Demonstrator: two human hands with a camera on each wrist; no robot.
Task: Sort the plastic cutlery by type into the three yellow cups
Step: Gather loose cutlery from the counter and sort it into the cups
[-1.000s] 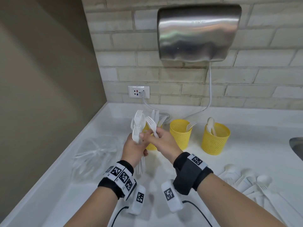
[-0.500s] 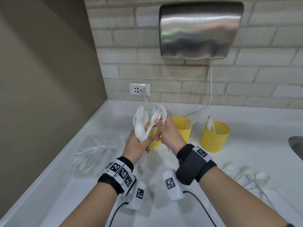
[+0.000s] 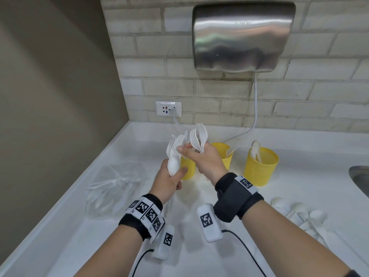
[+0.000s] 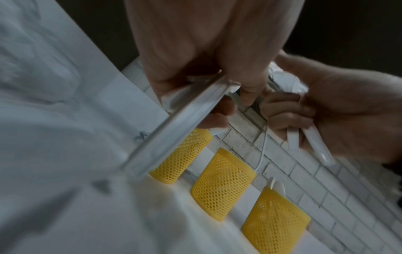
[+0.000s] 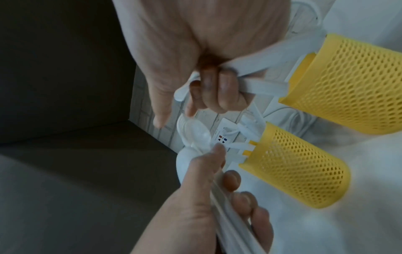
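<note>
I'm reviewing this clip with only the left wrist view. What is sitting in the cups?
Observer: The right cup holds spoons; the middle cup shows one fork.
Operator: What is the right hand gripping?
Observer: The right hand holds several forks, tines up.
Operator: And the left hand?
Observer: The left hand grips a mixed bunch, with a spoon in front and forks behind.
Operator: Anything left to sort?
Observer: Yes, loose cutlery lies on the counter at right.

Right hand (image 3: 203, 158) has pulled several forks (image 3: 197, 136) from left hand's (image 3: 169, 180) bundle
</note>
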